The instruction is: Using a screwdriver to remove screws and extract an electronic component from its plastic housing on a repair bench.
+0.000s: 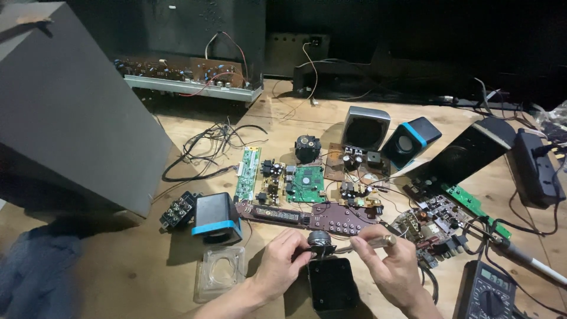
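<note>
Nearest, a black plastic speaker housing (332, 285) lies on the wooden table (136, 266) between the two hands. The left hand (279, 264) pinches a small round speaker driver (319, 240) by its edge, fingers closed on it, holding it just above the housing's far end. The right hand (390, 263) grips a thin tool with a pale handle (378, 241), fingers curled around it; its tip points left toward the driver. A digital multimeter (485, 292) sits at the near right, a clear plastic square frame (221, 270) at the near left.

Just beyond the hands lies a long dark circuit board (319, 217), with a small black-and-blue speaker (216, 218) to its left. Farther on, a green circuit board (308, 183) lies among other boards. Beyond them stand a grey speaker (365, 127) and another black-and-blue speaker (410, 140). A large grey cabinet (71, 112) fills the far left.
</note>
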